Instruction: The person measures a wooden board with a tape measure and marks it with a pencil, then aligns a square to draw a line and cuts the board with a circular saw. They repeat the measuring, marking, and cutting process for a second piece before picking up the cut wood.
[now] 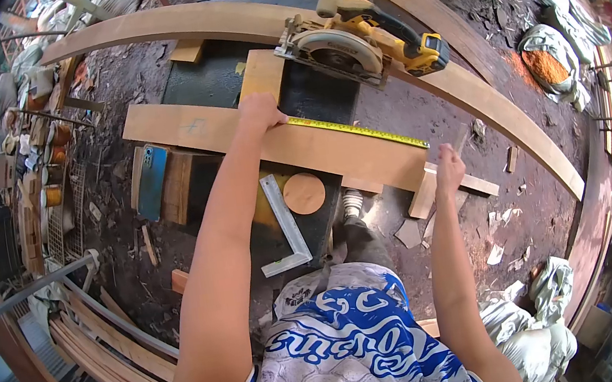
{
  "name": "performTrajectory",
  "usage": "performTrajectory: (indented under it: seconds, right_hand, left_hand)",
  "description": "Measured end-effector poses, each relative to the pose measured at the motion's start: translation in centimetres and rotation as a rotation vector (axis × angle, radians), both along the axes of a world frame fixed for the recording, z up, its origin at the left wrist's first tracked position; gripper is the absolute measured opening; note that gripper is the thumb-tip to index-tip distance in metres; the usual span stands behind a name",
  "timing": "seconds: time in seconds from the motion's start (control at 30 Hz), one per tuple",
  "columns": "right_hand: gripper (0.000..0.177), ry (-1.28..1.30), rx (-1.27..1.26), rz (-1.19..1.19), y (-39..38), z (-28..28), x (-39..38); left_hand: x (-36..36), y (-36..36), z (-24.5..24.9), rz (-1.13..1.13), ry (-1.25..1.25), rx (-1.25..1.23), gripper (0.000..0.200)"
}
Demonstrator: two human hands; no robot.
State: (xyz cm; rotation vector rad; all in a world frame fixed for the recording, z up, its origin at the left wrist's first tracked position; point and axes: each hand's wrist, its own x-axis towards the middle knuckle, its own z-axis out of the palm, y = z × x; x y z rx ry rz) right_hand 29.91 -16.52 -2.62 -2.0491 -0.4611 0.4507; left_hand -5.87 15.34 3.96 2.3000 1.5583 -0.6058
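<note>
A yellow tape measure (360,131) lies stretched along the upper edge of a flat wooden board (340,154). At the tape's left end, my left hand (262,113) is closed around it, resting on the board. Beyond the tape's right end, my right hand (450,168) is closed with fingers pinched, near the board's right end; what it holds is too small to make out. A metal square (283,225) and a round wooden disc (304,193) lie just below the board.
A yellow circular saw (355,37) rests on a long curved plank (495,104) beyond the board. A blue phone (152,182) lies on wood blocks at the left. Scraps litter the ground; sacks (547,59) stand at the right.
</note>
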Motion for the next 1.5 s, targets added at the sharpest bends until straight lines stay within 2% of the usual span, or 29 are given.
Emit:
performTrajectory:
  seconds: [0.03, 0.1, 0.2, 0.27, 0.3, 0.37, 0.43, 0.5, 0.53, 0.57, 0.63, 0.7, 0.77, 0.83, 0.9, 0.93, 1.03, 1.1, 1.17, 1.3, 1.43, 1.5]
  right_hand:
    - [0.044, 0.019, 0.088, -0.095, 0.7, 1.7, -0.2]
    - [0.045, 0.063, 0.091, -0.080, 1.9, 3.9, -1.2]
    - [0.043, 0.058, 0.233, -0.081, 2.7, 4.6, -1.7]
    - [0.038, -0.133, 0.087, -0.054, 1.8, 4.5, -1.4]
    - [0.038, -0.141, 0.079, -0.059, 0.8, 4.3, -1.1]
    - [0.035, -0.088, -0.252, 0.050, -1.9, 3.7, -0.8]
    - [0.032, -0.079, -0.304, 0.031, -4.2, 3.5, -2.5]
    - [0.029, 0.216, -0.044, 0.005, -6.1, 2.7, -3.9]
    - [0.030, 0.331, -0.009, 0.004, -7.0, 1.4, -4.0]
    - [0.030, 0.331, -0.007, -0.009, -8.0, 0.2, -4.0]
    - [0.032, 0.185, -0.030, -0.038, -9.3, -0.6, -5.1]
    - [0.033, 0.247, 0.029, -0.100, -9.8, -0.7, -5.2]
    - [0.029, 0.423, -0.062, -0.098, -10.2, -0.4, -5.1]
    - [0.026, 0.402, -0.003, -0.086, -9.9, -0.3, -5.6]
    - [0.030, 0.402, 0.092, -0.103, -9.4, -0.1, -5.6]
    - [0.033, 0.279, 0.111, -0.106, -8.9, -0.1, -5.9]
    - [0.033, 0.229, 0.056, -0.125, -7.8, 0.2, -7.2]
    - [0.030, 0.200, 0.027, -0.145, -7.3, 0.8, -8.4]
    - [0.025, 0.127, 0.119, -0.189, -7.3, 0.2, -9.2]
    - [0.025, 0.159, 0.149, -0.203, -7.8, -1.0, -9.0]
    - [0.031, 0.194, 0.017, -0.066, -8.8, 0.4, -6.7]
    - [0.039, 0.002, -0.089, -0.089, -8.4, 1.2, -5.9]
  left_hand:
    - [0.1, 0.0, 0.0, -0.011, 0.006, -0.003, 0.052]
    - [-0.5, 0.1, -0.2, -0.020, 0.016, -0.009, 0.053]
    - [-0.6, 0.3, -0.6, -0.061, -0.014, 0.014, 0.049]
    - [-1.2, 0.1, -1.2, -0.071, -0.089, -0.018, 0.043]
    - [-1.4, -0.4, -1.3, -0.077, -0.096, -0.025, 0.043]
    - [-2.5, -2.5, -1.1, -0.092, -0.374, 0.013, 0.041]
    - [-3.7, -4.8, -1.8, -0.169, -0.434, 0.059, 0.036]
    - [-4.3, -6.2, -1.7, -0.240, -0.500, 0.118, 0.032]
    - [-4.5, -6.6, -1.0, -0.225, -0.454, 0.020, 0.030]
    - [-4.5, -6.8, -0.3, -0.209, -0.406, -0.076, 0.028]
    - [-4.5, -7.4, 0.3, -0.189, -0.384, -0.100, 0.029]
    - [-4.4, -7.3, 0.5, -0.164, -0.368, -0.117, 0.030]
    - [-4.6, -7.6, 0.4, -0.101, -0.323, -0.145, 0.030]
    - [-5.7, -7.4, -0.9, -0.128, -0.372, -0.110, 0.030]
    - [-6.1, -7.1, -1.6, -0.152, -0.424, -0.071, 0.031]
    - [-6.2, -7.1, -1.4, -0.114, -0.401, -0.078, 0.031]
    - [-6.7, -7.0, -1.3, -0.072, -0.342, -0.099, 0.032]
    - [-6.8, -6.4, -1.4, -0.061, -0.313, -0.104, 0.033]
    - [-7.3, -6.4, -1.6, -0.035, -0.314, -0.112, 0.035]
    - [-6.8, -7.1, -1.0, -0.062, -0.244, -0.016, 0.036]
    - [-6.4, -6.7, -0.7, -0.060, -0.189, -0.070, 0.036]
    - [-6.3, -6.8, -0.5, -0.018, -0.120, -0.122, 0.037]
